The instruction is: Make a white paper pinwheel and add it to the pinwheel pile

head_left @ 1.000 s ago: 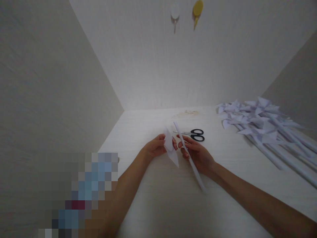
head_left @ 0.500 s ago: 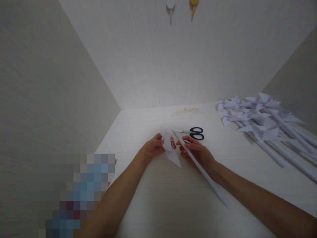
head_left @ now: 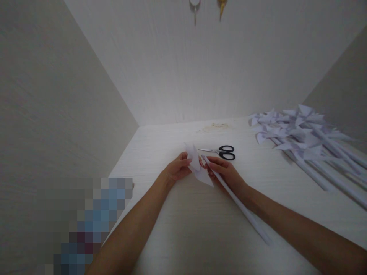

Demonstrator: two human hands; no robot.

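My left hand (head_left: 177,169) pinches a folded white paper pinwheel head (head_left: 198,166) just above the white table (head_left: 183,225). My right hand (head_left: 226,172) grips a long rolled white paper stick (head_left: 243,209), whose far tip meets the paper head between both hands and whose other end slants down to the right along my forearm. Black-handled scissors (head_left: 222,152) lie flat just beyond my right hand.
A heap of finished white paper pinwheels on sticks (head_left: 304,143) lies at the right side of the table. Pale walls close in on the left, back and right. Two hooks (head_left: 195,5) hang on the back wall. A blurred patch sits at lower left.
The stick has tilted lower, its tail sliding toward the lower right, and its tip has come against the paper head. The paper head has turned flatter. The view has dipped slightly.
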